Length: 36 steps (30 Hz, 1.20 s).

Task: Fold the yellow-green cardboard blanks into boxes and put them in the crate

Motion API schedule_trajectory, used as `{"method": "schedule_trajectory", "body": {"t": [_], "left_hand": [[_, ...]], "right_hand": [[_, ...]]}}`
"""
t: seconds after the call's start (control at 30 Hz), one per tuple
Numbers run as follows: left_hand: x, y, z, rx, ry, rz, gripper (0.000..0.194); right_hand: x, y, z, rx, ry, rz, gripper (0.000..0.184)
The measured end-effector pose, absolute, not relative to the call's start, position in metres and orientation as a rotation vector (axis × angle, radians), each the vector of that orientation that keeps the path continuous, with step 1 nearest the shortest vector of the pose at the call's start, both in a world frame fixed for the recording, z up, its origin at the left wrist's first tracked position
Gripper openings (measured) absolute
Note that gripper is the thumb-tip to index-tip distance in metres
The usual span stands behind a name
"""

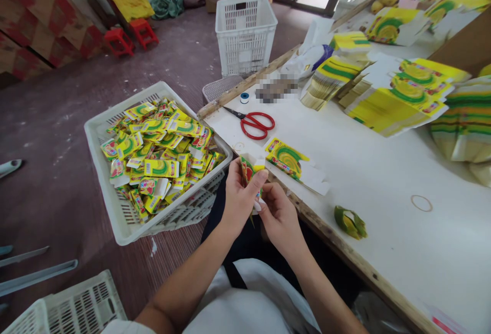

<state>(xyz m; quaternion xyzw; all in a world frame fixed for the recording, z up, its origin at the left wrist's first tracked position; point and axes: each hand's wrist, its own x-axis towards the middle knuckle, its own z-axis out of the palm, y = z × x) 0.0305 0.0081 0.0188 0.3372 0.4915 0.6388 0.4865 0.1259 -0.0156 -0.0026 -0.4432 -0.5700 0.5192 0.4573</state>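
Between my two hands, over my lap at the table's edge, is a small printed carton [247, 169] in yellow, red and green with a white flap standing up. My left hand [242, 191] is wrapped round it, thumb along the near side. The fingers of my right hand [276, 208] pinch the carton's lower end, where a bit of white shows. Just beyond, a flat unfolded yellow carton [286, 158] lies on the white table [368, 170]. To the left, a white crate [115, 221] holds a heap of similar small cartons [161, 168].
Red-handled scissors [256, 124] and a thread spool [244, 98] lie on the table. Stacks of flat cartons [399, 98] stand farther back. A green peel [350, 222] and a rubber band [421, 202] are at the right. Another white crate [245, 32] and red stools [143, 33] stand on the floor.
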Motion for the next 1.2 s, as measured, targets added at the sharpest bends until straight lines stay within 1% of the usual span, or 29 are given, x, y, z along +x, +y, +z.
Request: {"method": "schedule_trajectory", "body": {"t": [0.3,0.4,0.5,0.6,0.73,0.87,0.97,1.07,1.13,1.2], "left_hand": [[0.031,0.008,0.018,0.806,1.177,1.577,0.036],[0.03,0.006,0.016,0.809,1.129,1.615,0.035],[0.029,0.003,0.011,0.77,1.051,1.65,0.04],[0.027,0.003,0.005,0.745,1.024,1.673,0.049],[0.026,0.005,0.0,0.799,1.108,1.705,0.052],[0.032,0.009,0.008,0.657,1.061,1.789,0.063],[0.037,0.01,0.017,0.521,1.057,1.864,0.072],[0.037,0.011,0.022,0.514,1.096,1.887,0.079],[0.036,0.011,0.023,0.546,1.097,1.887,0.079],[0.034,0.012,0.024,0.568,1.093,1.869,0.078]], "right_hand": [[0.126,-0.015,-0.001,-1.079,-1.384,1.291,0.004],[0.126,-0.016,0.003,-1.062,-1.374,1.298,0.009],[0.125,-0.018,0.005,-1.044,-1.412,1.284,0.013],[0.126,-0.019,0.005,-1.037,-1.521,1.165,0.013],[0.128,-0.018,0.006,-1.027,-1.652,0.929,0.02],[0.125,-0.021,0.008,-0.995,-1.684,0.771,0.023],[0.122,-0.024,0.007,-0.957,-1.638,0.88,0.023],[0.121,-0.024,0.002,-1.013,-1.482,1.035,0.021],[0.122,-0.023,-0.001,-1.085,-1.377,1.068,0.027],[0.123,-0.022,-0.002,-1.139,-1.344,1.065,0.03]]}}
